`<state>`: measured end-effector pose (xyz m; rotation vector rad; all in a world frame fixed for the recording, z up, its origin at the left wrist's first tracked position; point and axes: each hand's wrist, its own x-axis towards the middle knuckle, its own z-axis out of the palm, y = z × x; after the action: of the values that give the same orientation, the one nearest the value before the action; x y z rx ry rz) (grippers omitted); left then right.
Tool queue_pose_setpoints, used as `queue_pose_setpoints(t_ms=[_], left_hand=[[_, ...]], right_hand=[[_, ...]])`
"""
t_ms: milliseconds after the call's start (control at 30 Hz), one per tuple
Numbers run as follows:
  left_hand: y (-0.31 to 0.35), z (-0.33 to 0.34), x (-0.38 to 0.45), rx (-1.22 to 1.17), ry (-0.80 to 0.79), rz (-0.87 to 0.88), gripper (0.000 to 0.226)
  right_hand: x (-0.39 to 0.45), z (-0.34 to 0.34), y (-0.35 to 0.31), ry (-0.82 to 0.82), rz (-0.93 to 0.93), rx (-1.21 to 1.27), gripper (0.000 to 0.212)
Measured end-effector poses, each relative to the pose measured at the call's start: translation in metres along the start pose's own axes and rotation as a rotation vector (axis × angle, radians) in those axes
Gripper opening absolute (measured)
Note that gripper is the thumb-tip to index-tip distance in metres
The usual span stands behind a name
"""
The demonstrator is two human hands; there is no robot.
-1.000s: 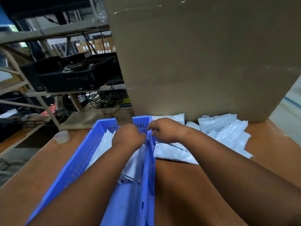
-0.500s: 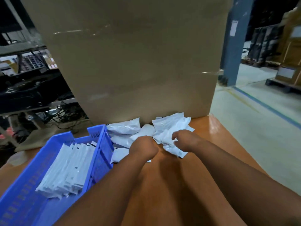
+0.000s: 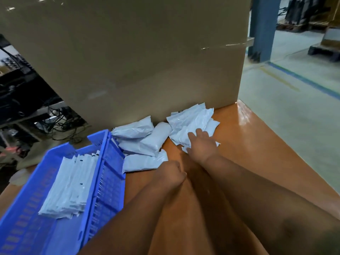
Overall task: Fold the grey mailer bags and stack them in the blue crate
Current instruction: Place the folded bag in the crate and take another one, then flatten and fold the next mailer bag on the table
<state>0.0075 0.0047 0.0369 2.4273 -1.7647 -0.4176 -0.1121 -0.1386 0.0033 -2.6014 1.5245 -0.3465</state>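
Note:
A blue crate (image 3: 103,183) stands at the left on the orange table, with a row of folded grey mailer bags (image 3: 73,184) stacked inside. Loose grey mailer bags lie on the table against a big cardboard box: a left heap (image 3: 141,140) beside the crate and a right heap (image 3: 191,122). My right hand (image 3: 201,146) lies on the right heap with its fingers stretched over the bags. My left hand (image 3: 171,175) hovers over the bare table just right of the crate, fingers curled, holding nothing that I can see.
A tall cardboard box (image 3: 128,57) walls off the back of the table (image 3: 257,153). The table's right edge drops to a concrete floor (image 3: 294,100) with a blue pillar (image 3: 263,28) behind. Dark shelves with cables (image 3: 27,100) stand at the far left.
Both hands left the crate and moved right to the loose bags. The right hand went from curled to spread on the right heap; the left drew back toward me.

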Motion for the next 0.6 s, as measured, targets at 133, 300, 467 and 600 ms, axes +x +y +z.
queue_pose_setpoints(t_ms=[133,300,467,600], left_hand=[[-0.02,-0.001,-0.01,-0.052,0.005,0.009,0.02],[-0.037,-0.011,-0.016,-0.083,0.011,0.001,0.021],[-0.032,-0.017,-0.019,-0.141,0.075,-0.034,0.025],[-0.022,-0.008,-0.032,-0.159,0.264,0.044,0.025]], right_hand=[[0.031,0.012,-0.011,-0.06,0.011,-0.097,0.04],[0.021,0.017,-0.002,-0.021,-0.026,0.021,0.015],[-0.034,0.007,0.003,0.051,-0.116,0.336,0.011],[-0.098,-0.006,0.023,0.058,-0.291,0.408,0.02]])
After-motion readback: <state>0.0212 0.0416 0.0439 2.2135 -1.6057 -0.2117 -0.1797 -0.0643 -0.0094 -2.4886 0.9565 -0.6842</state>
